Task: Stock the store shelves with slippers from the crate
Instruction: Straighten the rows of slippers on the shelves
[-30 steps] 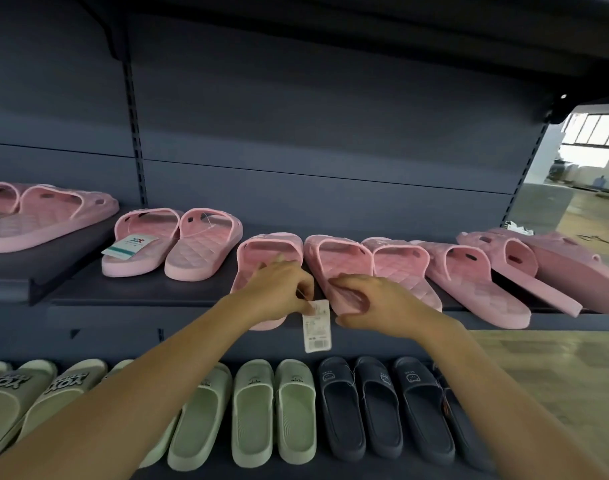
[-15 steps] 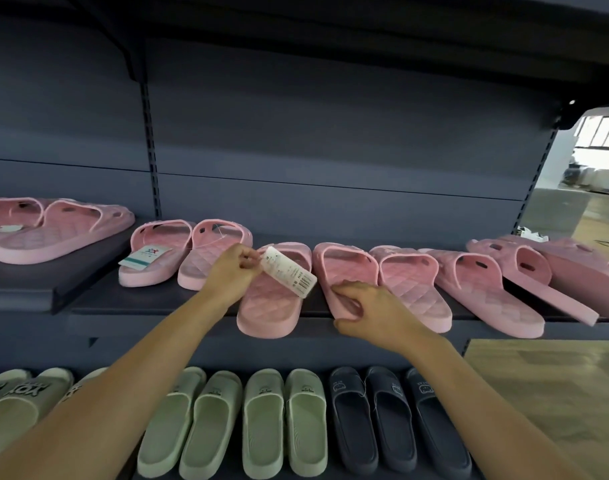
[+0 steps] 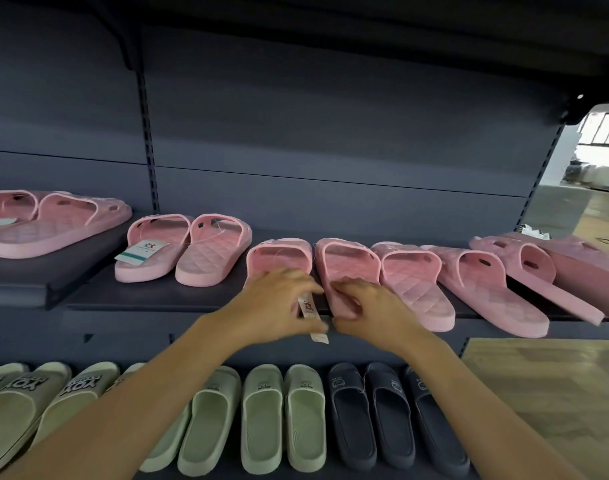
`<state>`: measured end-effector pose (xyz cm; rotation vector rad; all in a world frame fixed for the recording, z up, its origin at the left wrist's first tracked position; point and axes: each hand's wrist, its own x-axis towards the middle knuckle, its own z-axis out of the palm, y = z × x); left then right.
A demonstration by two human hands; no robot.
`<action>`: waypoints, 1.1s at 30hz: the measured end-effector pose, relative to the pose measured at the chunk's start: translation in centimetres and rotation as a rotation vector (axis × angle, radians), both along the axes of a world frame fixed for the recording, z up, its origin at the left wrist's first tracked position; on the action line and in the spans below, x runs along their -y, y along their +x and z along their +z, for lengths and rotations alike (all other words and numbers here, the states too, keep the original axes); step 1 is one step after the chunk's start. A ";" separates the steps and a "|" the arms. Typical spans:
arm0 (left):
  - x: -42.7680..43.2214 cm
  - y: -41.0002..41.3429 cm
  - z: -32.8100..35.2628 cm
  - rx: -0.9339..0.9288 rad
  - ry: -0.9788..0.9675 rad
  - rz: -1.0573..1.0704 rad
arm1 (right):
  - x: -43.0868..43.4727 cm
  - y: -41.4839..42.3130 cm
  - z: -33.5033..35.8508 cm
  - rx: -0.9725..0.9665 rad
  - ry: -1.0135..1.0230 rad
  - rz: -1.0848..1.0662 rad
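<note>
A pair of pink quilted slippers lies at the middle of the dark shelf [image 3: 150, 296], the left slipper [image 3: 279, 258] beside the right slipper [image 3: 348, 265]. My left hand [image 3: 279, 306] covers the heel of the left slipper and pinches a white paper tag [image 3: 310, 310] that hangs over the shelf edge. My right hand [image 3: 372, 306] grips the heel of the right slipper. More pink slippers line the shelf on both sides. The crate is not in view.
Another pink pair with a tag [image 3: 182, 251] lies to the left, and several pink slippers [image 3: 480, 285] to the right. On the lower shelf stand green slippers [image 3: 282, 417] and dark navy slippers [image 3: 372, 410]. Wooden floor [image 3: 545, 393] shows at the right.
My left hand brought the tag down from on top of the left slipper to the shelf edge between the pair. My right hand stayed on the right slipper's heel.
</note>
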<state>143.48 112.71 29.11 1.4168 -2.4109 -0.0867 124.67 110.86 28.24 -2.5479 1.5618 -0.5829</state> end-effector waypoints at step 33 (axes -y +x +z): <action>2.1 2.5 -1.6 0.016 0.165 0.060 | 0.7 -0.4 -0.9 0.151 -0.035 0.013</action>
